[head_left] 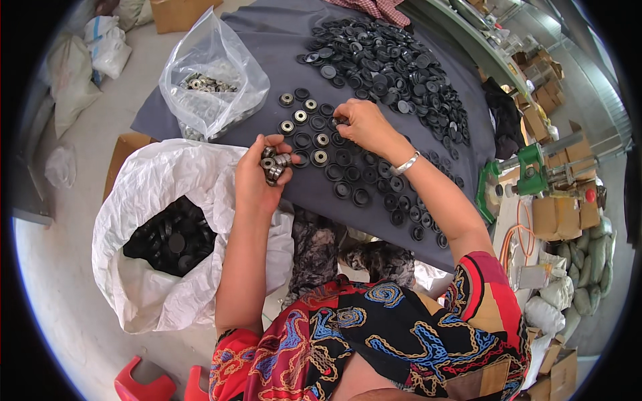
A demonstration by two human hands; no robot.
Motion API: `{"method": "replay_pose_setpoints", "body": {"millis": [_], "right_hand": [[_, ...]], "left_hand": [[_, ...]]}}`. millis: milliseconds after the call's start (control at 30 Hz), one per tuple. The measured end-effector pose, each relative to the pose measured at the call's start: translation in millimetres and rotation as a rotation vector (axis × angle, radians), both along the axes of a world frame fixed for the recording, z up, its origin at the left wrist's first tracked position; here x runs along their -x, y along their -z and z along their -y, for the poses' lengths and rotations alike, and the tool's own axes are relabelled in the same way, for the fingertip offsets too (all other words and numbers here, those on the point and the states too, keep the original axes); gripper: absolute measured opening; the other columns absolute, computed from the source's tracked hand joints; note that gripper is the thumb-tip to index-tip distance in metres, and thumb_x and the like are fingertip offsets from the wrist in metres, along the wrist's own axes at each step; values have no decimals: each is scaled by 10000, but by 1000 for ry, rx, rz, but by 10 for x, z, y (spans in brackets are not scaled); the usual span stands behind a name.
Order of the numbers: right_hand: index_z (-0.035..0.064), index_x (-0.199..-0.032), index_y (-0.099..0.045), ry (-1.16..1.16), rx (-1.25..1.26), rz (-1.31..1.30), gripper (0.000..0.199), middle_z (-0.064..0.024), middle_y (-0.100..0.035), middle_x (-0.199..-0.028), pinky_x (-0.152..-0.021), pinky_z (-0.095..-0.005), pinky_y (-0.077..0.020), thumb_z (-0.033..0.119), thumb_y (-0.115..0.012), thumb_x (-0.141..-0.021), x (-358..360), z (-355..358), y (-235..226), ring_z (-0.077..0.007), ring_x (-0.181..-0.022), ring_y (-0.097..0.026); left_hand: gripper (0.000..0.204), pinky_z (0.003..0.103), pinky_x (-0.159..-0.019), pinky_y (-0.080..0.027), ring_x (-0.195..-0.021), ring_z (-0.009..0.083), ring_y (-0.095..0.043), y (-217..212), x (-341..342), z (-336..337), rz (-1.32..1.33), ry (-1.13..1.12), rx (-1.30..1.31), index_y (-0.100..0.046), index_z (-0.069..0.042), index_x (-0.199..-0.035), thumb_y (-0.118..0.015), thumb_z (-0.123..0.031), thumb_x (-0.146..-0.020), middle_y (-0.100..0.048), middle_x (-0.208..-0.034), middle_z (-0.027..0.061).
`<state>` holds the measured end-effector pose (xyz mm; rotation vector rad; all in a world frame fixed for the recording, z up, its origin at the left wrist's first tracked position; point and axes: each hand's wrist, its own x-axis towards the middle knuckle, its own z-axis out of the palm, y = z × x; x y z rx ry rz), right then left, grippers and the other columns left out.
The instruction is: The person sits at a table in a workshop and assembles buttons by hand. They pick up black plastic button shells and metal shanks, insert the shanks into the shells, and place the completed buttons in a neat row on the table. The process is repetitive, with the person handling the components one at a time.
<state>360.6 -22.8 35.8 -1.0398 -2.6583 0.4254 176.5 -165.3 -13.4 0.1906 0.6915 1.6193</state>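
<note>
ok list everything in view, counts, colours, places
tablecloth: one, dark grey, centre
round caps: many, black, heaped and spread on it
ball bearings: six, silver, in round caps; more bagged and held
clear plastic bag: one, colourless, upper left
open sack: one, white, left, holding black parts
checked cloth: one, red and white, far edge
press-like machine: one, green, right
cardboard boxes: several, brown, mostly right
filled sacks: several, white or greenish, both sides
plastic stool parts: two, red, bottom left
bracelet: one, silver, right of centre
patterned shirt: one, multicoloured, bottom
left hand: one, bare, centre, holding ball bearings
right hand: one, bare, at the round caps
</note>
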Motion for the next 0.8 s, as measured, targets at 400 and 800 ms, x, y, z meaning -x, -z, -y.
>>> {"method": "replay_pose_setpoints", "body": {"millis": [400,800], "right_hand": [[-8,-944,-664,-9,44,230,227,-165,-616,-873,-759,-383,-489,102,-667,-745,96,-125,-36,-318,-843,-605],[23,-773,-607,-253,-318,-114,150,-104,-559,-814,-688,-372,-484,163,-634,-726,583,1125,-60,-275,-812,-561]], "left_hand": [[357,247,-396,-346,-738,253,-614,61,22,-8,78,7,-76,-568,-4,-992,-389,-313,-985,-591,-836,116],[356,351,-790,-488,-863,212,-597,158,15,-33,76,-44,-46,-587,-15,-1018,-407,-319,-976,-620,-916,94]]}}
